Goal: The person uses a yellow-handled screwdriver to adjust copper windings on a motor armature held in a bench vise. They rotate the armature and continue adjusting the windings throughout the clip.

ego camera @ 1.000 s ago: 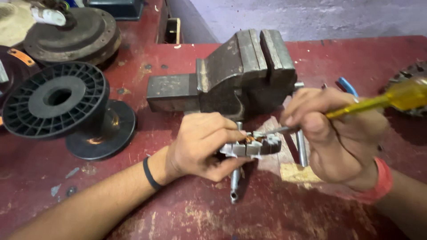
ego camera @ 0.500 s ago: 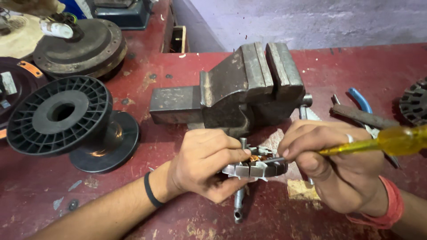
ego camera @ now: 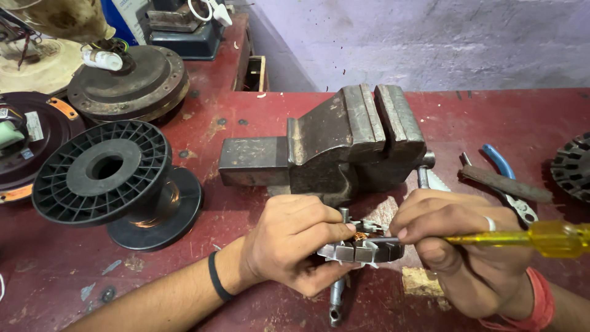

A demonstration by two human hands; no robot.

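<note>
Motor armature (ego camera: 362, 249), small, grey metal w/ slotted laminated core, a bit of copper winding showing at the top near the thumb, and a steel shaft (ego camera: 335, 301) sticking out below toward the viewer. It sits just above the bench, in front of the vise (ego camera: 344, 144), held between both hands. Left hand (ego camera: 294, 243) is curled around its left side, fingers closed on the core, thumb pressing on top; black band on that wrist. Right hand (ego camera: 470, 246) is closed around a screwdriver (ego camera: 534, 238) w/ clear yellow handle; handle runs out to the right, thin shank goes left btwn thumb and forefinger, tip at the top of the armature. Ring on one finger, red band at the wrist.

Bench (ego camera: 528, 117) is a worn red-painted top, scuffed, chipped, w/ bolt heads and bare patches. Heavy rusty-grey vise is mounted mid-bench, jaws nearly shut. Left of it lies a black plastic wire spool (ego camera: 107, 178) on its side w/ copper wire on the barrel. Behind that, a round dark fan motor housing (ego camera: 126, 83) and another at the far left edge. Right of the vise: pliers (ego camera: 501, 175) w/ blue grips, and a dark toothed stator ring (ego camera: 571, 166) at the edge. Back wall (ego camera: 430, 43) is rough, pale purple plaster.
</note>
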